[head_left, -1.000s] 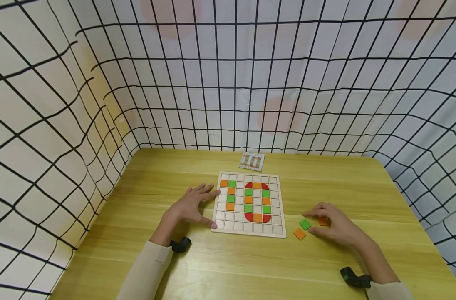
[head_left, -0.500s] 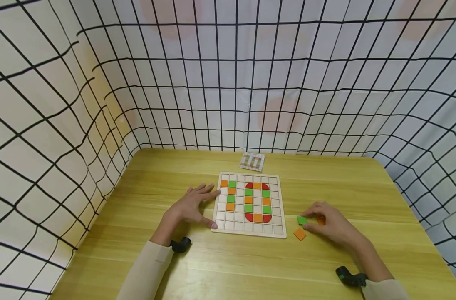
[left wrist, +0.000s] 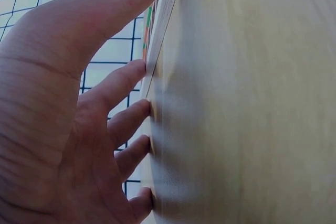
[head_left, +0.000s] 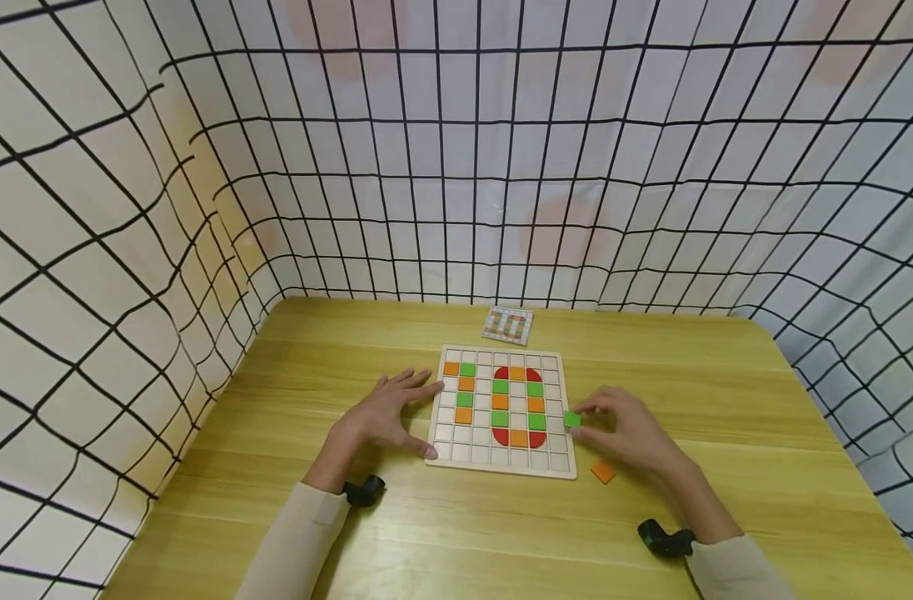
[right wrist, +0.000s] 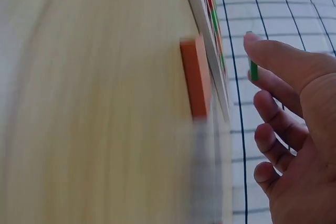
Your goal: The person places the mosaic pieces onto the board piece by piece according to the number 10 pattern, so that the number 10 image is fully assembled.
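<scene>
My right hand (head_left: 627,429) pinches a green square tile (head_left: 572,419) between thumb and forefinger, held at the right edge of a wooden grid board (head_left: 501,472). In the right wrist view this green tile (right wrist: 254,71) appears edge-on, its other fingers loosely bent. Spread fingers of my left hand (head_left: 385,414) rest along the board's left side, thumb and forefinger at its edge; the left wrist view shows the fingertips down on the table. Orange and green tiles form a short column on the board, beside a ring of red, orange and green pieces. An orange tile (head_left: 603,472) lies just right of the board.
Behind the board lies a small pattern card (head_left: 507,325) with a similar coloured design. The wooden table (head_left: 426,542) runs back to white walls (head_left: 456,150) covered with a black grid. Dark wrist cameras are strapped to both wrists.
My right hand has picked up the green tile and carried it left and away from me to the board's edge. The left hand stays in place.
</scene>
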Action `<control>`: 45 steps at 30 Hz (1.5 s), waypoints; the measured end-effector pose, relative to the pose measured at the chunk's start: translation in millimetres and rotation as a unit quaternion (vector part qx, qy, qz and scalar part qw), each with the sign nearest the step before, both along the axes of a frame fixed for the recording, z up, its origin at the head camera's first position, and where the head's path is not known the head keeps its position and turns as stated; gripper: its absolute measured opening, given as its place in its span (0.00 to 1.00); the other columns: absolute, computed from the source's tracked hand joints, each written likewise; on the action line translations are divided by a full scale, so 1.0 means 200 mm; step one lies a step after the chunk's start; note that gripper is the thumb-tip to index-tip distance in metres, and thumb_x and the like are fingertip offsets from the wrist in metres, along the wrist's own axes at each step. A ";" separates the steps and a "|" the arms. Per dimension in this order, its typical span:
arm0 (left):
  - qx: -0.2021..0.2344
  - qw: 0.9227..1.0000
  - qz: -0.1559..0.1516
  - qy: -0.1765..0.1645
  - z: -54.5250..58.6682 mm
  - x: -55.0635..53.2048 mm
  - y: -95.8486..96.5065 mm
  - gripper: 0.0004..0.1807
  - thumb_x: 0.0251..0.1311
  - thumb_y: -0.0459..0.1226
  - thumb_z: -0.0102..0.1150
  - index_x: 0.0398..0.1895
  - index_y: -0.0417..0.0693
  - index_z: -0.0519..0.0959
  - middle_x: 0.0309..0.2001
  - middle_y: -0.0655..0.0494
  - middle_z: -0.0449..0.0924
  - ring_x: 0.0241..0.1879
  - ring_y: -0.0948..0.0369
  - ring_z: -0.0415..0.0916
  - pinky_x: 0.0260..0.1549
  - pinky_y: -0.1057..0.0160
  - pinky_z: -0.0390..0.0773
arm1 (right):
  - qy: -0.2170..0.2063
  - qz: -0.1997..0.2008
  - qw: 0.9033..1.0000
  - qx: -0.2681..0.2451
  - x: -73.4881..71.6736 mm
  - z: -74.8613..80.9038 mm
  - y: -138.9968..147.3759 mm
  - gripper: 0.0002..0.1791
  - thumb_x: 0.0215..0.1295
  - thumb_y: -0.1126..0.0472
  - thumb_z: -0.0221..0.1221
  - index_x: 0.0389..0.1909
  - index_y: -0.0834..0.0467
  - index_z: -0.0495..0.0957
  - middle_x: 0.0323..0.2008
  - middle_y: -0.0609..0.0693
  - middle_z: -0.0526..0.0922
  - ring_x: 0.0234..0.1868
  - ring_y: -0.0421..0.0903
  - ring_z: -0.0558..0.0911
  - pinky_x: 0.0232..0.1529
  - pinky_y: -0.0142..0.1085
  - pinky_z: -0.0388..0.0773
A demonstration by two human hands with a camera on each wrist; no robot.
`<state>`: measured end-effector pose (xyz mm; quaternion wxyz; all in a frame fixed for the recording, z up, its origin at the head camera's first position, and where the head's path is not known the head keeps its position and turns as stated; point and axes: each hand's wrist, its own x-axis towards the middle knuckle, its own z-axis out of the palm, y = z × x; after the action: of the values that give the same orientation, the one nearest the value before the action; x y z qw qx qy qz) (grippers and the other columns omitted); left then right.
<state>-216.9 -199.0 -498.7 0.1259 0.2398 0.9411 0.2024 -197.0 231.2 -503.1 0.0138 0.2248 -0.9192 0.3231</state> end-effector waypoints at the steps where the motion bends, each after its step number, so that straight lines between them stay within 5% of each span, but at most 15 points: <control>1: 0.000 1.000 0.001 0.000 0.00 0.00 0.00 0.64 0.37 0.71 0.76 0.81 0.70 0.59 0.84 0.56 0.47 0.84 0.46 0.39 0.78 0.32 0.37 | 0.001 0.001 1.000 -0.004 0.00 0.00 -0.03 0.15 0.61 0.51 0.74 0.47 0.48 0.87 0.40 0.44 0.83 0.45 0.44 0.78 0.48 0.42 0.78; 8: 0.003 1.000 0.003 -0.004 0.01 0.00 0.00 0.64 0.36 0.70 0.77 0.81 0.70 0.59 0.84 0.56 0.47 0.84 0.46 0.39 0.78 0.32 0.36 | 0.002 0.007 0.999 -0.032 -0.03 0.01 -0.22 0.15 0.60 0.53 0.75 0.46 0.52 0.88 0.38 0.48 0.82 0.42 0.47 0.75 0.43 0.38 0.73; 24: 0.003 1.000 -0.008 0.000 0.02 0.00 0.01 0.63 0.39 0.69 0.77 0.81 0.67 0.59 0.84 0.53 0.48 0.84 0.45 0.40 0.78 0.31 0.38 | -0.031 0.030 0.998 -0.054 -0.04 0.00 -0.60 0.15 0.59 0.49 0.75 0.45 0.48 0.89 0.42 0.44 0.83 0.45 0.44 0.77 0.49 0.42 0.77; 34: -0.001 1.000 -0.008 0.000 0.01 -0.01 0.01 0.63 0.39 0.70 0.76 0.81 0.68 0.59 0.84 0.53 0.48 0.84 0.45 0.40 0.78 0.31 0.38 | -0.054 0.030 0.997 -0.051 -0.01 -0.03 -0.72 0.15 0.58 0.47 0.75 0.44 0.45 0.89 0.38 0.41 0.82 0.48 0.42 0.76 0.53 0.44 0.77; 45: -0.005 1.000 -0.007 -0.002 0.02 -0.01 0.00 0.62 0.39 0.70 0.75 0.81 0.68 0.59 0.84 0.54 0.48 0.84 0.45 0.40 0.78 0.32 0.38 | -0.030 0.041 0.998 -0.026 0.02 -0.06 -0.78 0.13 0.57 0.47 0.75 0.42 0.45 0.90 0.38 0.39 0.81 0.41 0.39 0.73 0.43 0.37 0.73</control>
<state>-218.7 -198.4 -495.6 0.1306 0.2448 0.9403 0.1973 -193.3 74.8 -514.9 -0.0209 0.2519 -0.9005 0.3538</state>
